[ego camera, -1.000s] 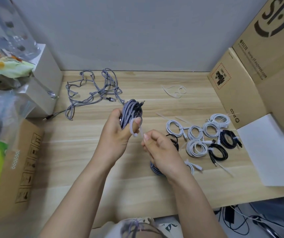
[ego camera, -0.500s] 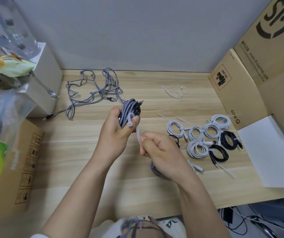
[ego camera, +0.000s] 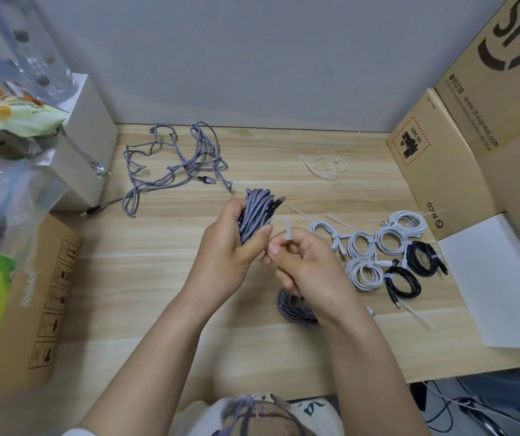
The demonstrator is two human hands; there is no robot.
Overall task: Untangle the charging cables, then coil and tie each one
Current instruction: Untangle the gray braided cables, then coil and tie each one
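left hand (ego camera: pixel 225 247) grips 1 grey braided coil (ego camera: pixel 254 215), above table centre | right hand (ego camera: pixel 307 267) pinches 1 white tie (ego camera: pixel 287 231) at coil's 4 o'clock | 1 grey tangle (ego camera: pixel 173 165) at 11 | 5 white coils (ego camera: pixel 364 273), 2 black coils (ego camera: pixel 405 281) at 3 | 1 grey coil (ego camera: pixel 293 309) under right wrist
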